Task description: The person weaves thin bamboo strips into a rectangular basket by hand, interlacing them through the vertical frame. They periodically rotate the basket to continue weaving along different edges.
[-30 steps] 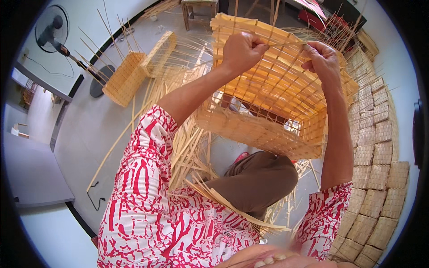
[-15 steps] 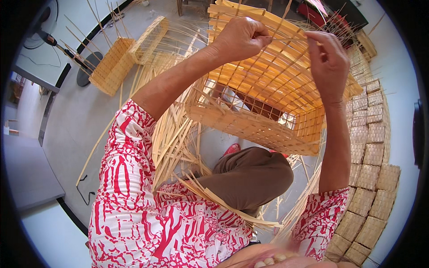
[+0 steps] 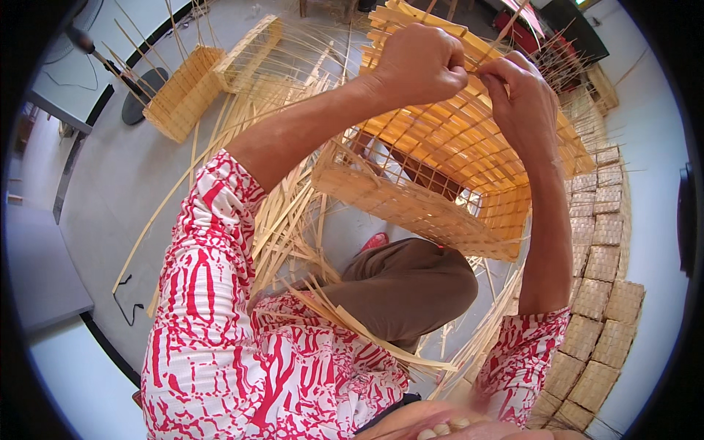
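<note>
A large woven bamboo basket [image 3: 411,205] stands tilted in front of me, with an open grid of strips and a far side of wide orange-yellow slats. My left hand [image 3: 419,64] is closed over its upper part, thumb and fingers pinched on a thin bamboo strip [image 3: 475,73]. Just to its right, my right hand [image 3: 524,106] pinches the same strip with thumb and forefinger, the other fingers curled. Both hands are raised over the slatted side, which they partly hide.
Two smaller unfinished baskets [image 3: 178,95] with upright spokes lie at left beside a standing fan [image 3: 133,95]. Loose strips [image 3: 286,220] cover the floor and my lap. Stacks of woven mats [image 3: 601,301] line the right wall, and red items [image 3: 513,29] sit at the back.
My hands have drawn closer together along the upper part of the basket, the left one moving up and rightward. Both still pinch the strip. The view has shifted slightly.
</note>
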A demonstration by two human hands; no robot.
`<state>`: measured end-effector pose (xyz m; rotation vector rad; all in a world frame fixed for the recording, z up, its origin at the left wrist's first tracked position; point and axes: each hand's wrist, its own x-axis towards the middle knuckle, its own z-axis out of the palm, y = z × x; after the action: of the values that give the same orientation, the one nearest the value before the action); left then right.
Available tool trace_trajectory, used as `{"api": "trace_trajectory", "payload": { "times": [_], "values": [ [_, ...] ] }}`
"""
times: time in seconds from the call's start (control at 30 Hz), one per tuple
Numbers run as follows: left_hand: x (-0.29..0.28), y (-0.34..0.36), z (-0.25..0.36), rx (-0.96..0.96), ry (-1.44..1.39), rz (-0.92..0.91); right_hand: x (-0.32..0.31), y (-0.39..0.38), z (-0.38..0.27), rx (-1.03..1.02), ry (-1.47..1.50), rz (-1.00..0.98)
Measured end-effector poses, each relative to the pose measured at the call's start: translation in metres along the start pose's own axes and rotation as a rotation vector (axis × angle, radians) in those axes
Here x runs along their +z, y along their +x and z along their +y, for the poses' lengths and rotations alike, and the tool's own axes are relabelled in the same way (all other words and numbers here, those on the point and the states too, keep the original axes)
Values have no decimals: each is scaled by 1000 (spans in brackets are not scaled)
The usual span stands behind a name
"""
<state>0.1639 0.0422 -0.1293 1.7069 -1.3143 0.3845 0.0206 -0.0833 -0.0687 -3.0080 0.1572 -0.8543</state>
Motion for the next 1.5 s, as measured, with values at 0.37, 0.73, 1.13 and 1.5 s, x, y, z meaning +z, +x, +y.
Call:
{"api": "trace_trajectory", "payload": {
  "times": [0.37,0.73,1.13,1.5],
  "values": [
    [26,-8,20,-80,-238,287,14,-6,-9,67,168,229],
    [-20,-3,15,192,-182,-265,-18,-20,34,-72,356,-4],
    [-19,14,8,-34,-1180,-519,-31,-23,36,125,1002,-111],
    [-10,16,30,281,212,44,-6,-21,23,156,551,103]
  ]
}}
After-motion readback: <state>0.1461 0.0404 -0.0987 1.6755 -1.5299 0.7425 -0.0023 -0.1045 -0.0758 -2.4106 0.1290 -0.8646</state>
